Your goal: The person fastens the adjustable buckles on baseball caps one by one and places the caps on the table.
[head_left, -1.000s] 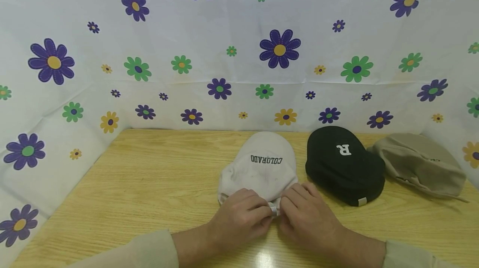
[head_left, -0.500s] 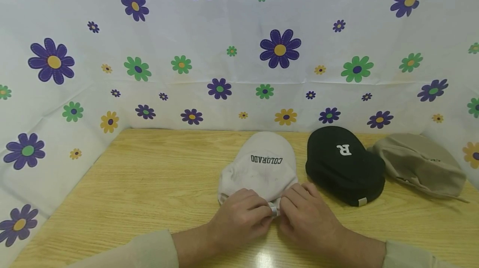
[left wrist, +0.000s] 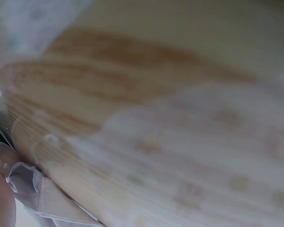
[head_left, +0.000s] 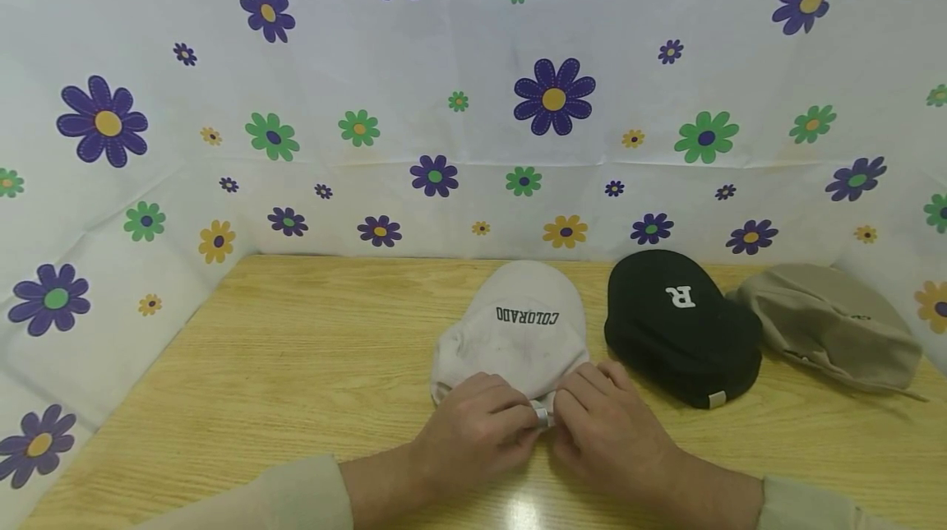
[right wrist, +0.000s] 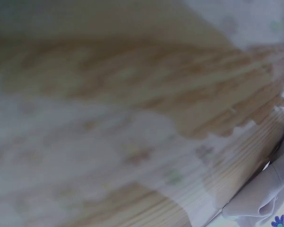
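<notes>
An off-white baseball cap (head_left: 528, 349) with "COLORADO" across its front lies on the table, the lettering upside down to me. At its near edge, my left hand (head_left: 479, 429) pinches the back strap beside a small metal buckle (head_left: 542, 414). Just right of the buckle, my right hand (head_left: 612, 425) pinches the other part of the strap. Both sets of fingertips are mostly hidden behind the knuckles. In the left wrist view, the cap's cloth (left wrist: 61, 201) shows at the lower left by a finger. The right wrist view catches cap cloth (right wrist: 258, 196) at its right edge.
To the right sits a black cap (head_left: 666, 349) with a white "R", close to my right hand. Beyond it lies a tan cap (head_left: 829, 324), against the black one. A flowered white cloth (head_left: 488, 45) surrounds the wooden table (head_left: 296, 333) at the back and sides.
</notes>
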`<action>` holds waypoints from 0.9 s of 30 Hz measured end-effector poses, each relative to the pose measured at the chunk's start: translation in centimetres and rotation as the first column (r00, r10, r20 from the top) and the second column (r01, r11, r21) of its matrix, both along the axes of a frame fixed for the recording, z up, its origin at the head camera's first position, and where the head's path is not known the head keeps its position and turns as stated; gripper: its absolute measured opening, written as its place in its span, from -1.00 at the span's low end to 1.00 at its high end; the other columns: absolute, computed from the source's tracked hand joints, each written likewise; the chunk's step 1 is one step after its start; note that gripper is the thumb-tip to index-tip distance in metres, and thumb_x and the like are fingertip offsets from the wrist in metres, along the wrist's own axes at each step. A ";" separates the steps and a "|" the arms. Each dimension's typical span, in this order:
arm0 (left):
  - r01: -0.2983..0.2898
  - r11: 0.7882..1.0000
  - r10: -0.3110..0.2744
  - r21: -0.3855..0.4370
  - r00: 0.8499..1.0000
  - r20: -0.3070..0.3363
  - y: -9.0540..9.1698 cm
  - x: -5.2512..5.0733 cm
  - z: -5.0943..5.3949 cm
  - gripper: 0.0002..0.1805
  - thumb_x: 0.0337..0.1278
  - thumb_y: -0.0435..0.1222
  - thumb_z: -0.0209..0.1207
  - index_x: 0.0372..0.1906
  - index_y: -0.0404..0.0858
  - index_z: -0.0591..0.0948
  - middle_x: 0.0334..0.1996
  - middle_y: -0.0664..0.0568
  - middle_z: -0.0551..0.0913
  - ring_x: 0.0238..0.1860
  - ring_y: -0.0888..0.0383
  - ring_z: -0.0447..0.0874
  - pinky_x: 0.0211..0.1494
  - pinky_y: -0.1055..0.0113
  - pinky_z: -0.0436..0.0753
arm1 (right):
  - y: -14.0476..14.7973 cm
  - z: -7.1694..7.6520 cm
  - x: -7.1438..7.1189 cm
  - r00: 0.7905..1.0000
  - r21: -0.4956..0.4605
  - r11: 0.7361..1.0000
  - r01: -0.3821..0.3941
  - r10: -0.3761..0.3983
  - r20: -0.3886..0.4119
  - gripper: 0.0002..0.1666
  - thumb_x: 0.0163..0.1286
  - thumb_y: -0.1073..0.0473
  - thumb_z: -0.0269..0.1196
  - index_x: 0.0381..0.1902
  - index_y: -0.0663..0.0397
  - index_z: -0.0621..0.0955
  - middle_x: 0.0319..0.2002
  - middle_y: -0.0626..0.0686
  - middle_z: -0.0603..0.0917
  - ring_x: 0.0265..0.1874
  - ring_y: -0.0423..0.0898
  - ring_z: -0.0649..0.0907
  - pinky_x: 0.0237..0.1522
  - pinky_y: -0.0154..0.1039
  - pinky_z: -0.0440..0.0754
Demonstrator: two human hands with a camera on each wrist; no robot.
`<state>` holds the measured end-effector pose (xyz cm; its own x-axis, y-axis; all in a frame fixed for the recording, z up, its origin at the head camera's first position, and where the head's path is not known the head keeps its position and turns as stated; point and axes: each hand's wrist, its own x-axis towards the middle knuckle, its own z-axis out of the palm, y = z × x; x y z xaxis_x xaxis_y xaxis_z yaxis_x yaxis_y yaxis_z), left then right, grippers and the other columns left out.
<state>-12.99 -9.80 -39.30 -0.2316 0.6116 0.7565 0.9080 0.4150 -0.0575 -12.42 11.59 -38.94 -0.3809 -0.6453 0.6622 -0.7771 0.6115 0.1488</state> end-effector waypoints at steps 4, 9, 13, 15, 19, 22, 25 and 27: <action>0.005 1.000 -0.005 0.006 1.000 -0.009 0.0 -0.1 -0.1 -0.84 -0.22 -0.38 0.41 -0.44 -0.11 0.70 -0.41 0.21 0.67 -0.39 0.34 0.60 -0.24 0.56 0.53 | 0.0 0.0 0.0 1.000 -0.001 1.000 0.005 -0.005 -0.006 -0.96 0.07 0.20 0.09 -0.52 -0.01 0.42 -0.50 -0.09 0.39 -0.39 -0.10 0.45 -0.22 -0.15 0.38; 0.010 1.000 -0.009 0.013 1.000 -0.012 0.0 -0.2 -0.1 -0.80 -0.27 -0.40 0.45 -0.43 -0.11 0.71 -0.41 0.21 0.68 -0.38 0.34 0.61 -0.22 0.55 0.55 | 0.0 -0.1 0.1 0.999 0.004 1.000 0.025 -0.025 -0.021 -0.91 0.13 0.16 0.00 -0.53 -0.01 0.41 -0.50 -0.08 0.39 -0.40 -0.09 0.44 -0.23 -0.14 0.37; 0.005 1.000 -0.005 0.014 1.000 -0.007 0.1 -0.1 -0.1 -0.81 -0.26 -0.39 0.44 -0.44 -0.11 0.71 -0.42 0.22 0.67 -0.39 0.34 0.60 -0.24 0.55 0.54 | 0.0 -0.1 0.1 0.999 0.009 0.999 0.039 -0.039 -0.020 -0.94 0.03 0.18 0.10 -0.53 -0.02 0.41 -0.51 -0.08 0.38 -0.40 -0.09 0.44 -0.24 -0.13 0.38; 0.003 1.000 -0.003 0.012 1.000 -0.003 0.1 -0.1 -0.1 -0.83 -0.25 -0.39 0.43 -0.45 -0.11 0.71 -0.43 0.22 0.67 -0.40 0.34 0.60 -0.24 0.55 0.53 | 0.0 -0.1 0.1 0.999 0.019 0.999 0.051 -0.051 -0.008 -0.88 -0.02 0.18 0.16 -0.53 -0.02 0.41 -0.50 -0.09 0.38 -0.39 -0.09 0.44 -0.22 -0.13 0.38; -0.002 1.000 0.002 0.010 1.000 0.007 0.1 -0.1 -0.1 -0.83 -0.25 -0.38 0.44 -0.46 -0.11 0.70 -0.43 0.22 0.66 -0.40 0.35 0.59 -0.24 0.55 0.52 | 0.0 0.0 0.2 0.998 0.028 0.997 0.068 -0.069 0.009 -0.81 -0.07 0.18 0.23 -0.53 -0.02 0.39 -0.50 -0.09 0.38 -0.38 -0.09 0.45 -0.20 -0.13 0.38; -0.006 1.000 0.006 0.012 1.000 0.009 0.0 -0.1 -0.1 -0.82 -0.25 -0.38 0.44 -0.46 -0.11 0.70 -0.44 0.22 0.65 -0.40 0.35 0.59 -0.25 0.55 0.51 | 0.0 -0.1 0.1 0.998 0.023 0.997 0.070 -0.070 0.002 -0.80 -0.08 0.19 0.23 -0.54 -0.02 0.39 -0.50 -0.09 0.38 -0.38 -0.09 0.44 -0.20 -0.12 0.39; -0.005 1.000 0.005 0.015 1.000 0.011 0.1 -0.1 -0.1 -0.82 -0.27 -0.39 0.44 -0.46 -0.11 0.70 -0.44 0.23 0.65 -0.41 0.35 0.58 -0.27 0.56 0.50 | 0.0 -0.1 0.1 0.998 0.015 0.998 0.066 -0.065 -0.010 -0.78 -0.11 0.20 0.24 -0.54 -0.02 0.39 -0.51 -0.09 0.38 -0.39 -0.09 0.44 -0.22 -0.12 0.38; -0.003 1.000 0.003 0.016 1.000 0.010 0.1 -0.1 -0.1 -0.82 -0.28 -0.39 0.44 -0.47 -0.11 0.70 -0.44 0.23 0.66 -0.41 0.35 0.58 -0.27 0.57 0.50 | 0.0 -0.1 0.1 0.998 0.018 0.998 0.068 -0.068 -0.006 -0.78 -0.11 0.20 0.24 -0.54 -0.02 0.39 -0.51 -0.09 0.37 -0.40 -0.09 0.44 -0.21 -0.13 0.38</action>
